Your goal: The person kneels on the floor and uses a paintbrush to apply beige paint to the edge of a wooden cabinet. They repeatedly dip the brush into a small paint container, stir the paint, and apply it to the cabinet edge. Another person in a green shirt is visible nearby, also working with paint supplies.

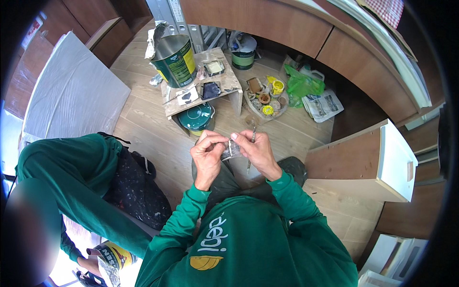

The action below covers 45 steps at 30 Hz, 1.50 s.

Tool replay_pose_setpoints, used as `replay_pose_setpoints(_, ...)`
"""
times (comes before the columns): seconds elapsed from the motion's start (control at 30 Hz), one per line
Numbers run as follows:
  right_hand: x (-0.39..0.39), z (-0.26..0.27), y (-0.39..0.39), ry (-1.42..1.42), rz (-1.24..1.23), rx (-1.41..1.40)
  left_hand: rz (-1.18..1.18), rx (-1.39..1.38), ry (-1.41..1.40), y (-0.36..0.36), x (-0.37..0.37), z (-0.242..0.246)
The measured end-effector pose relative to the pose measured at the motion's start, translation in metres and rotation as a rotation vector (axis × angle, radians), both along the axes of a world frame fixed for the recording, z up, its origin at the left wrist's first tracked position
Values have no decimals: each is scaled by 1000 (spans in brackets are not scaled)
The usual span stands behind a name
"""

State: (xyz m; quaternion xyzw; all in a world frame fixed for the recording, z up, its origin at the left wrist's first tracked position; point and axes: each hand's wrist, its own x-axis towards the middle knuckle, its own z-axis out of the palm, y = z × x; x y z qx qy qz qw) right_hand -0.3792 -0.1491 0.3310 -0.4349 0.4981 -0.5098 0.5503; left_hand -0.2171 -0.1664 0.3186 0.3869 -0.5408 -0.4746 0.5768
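Note:
Between my left hand (208, 156) and my right hand (258, 150) is a small piece of dark, crinkled sheet material (233, 151) with a pale strip on it, pinched in the fingertips of both. A thin paint-stained brush or stick (254, 134) also sits in my right hand, passing between its fingers. Ahead stands a low paint-spattered wooden stool (227, 84). On it are a large open green metal can (174, 64), a small tray of pale paint (214, 67), a dark flat pad (210, 90) and a white card with a dark patch (187, 96).
A lidded green bucket (195, 116) stands under the stool. Right of it are several small paint pots (267, 98), a green plastic bag (303, 84) and folded newspaper (322, 106). A drawer (344, 161) stands at right. A co-worker (82, 179) sits close at left beside another can (116, 254).

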Motion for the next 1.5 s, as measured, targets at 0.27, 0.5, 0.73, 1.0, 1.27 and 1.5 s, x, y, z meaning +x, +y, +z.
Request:
replay_pose_setpoints(0.27,7,-8,0,2,-12,14,-93,464,113,4,19,16)
replay_pose_setpoints(0.5,9,2,2,-81,34,-58,-42,410,146,6,21,20)
replay_pose_setpoints(0.73,8,2,4,-118,80,-83,-81,420,313,6,25,7)
replay_pose_setpoints(1.0,20,6,10,0,52,-22,83,-17,47,14,23,-11)
replay_pose_setpoints(1.27,20,-12,-8,-65,177,118,58,-21,-58,19,32,-7)
replay_pose_setpoints(1.5,21,-20,-10,41,264,90,-118,454,-31,17,62,-5)
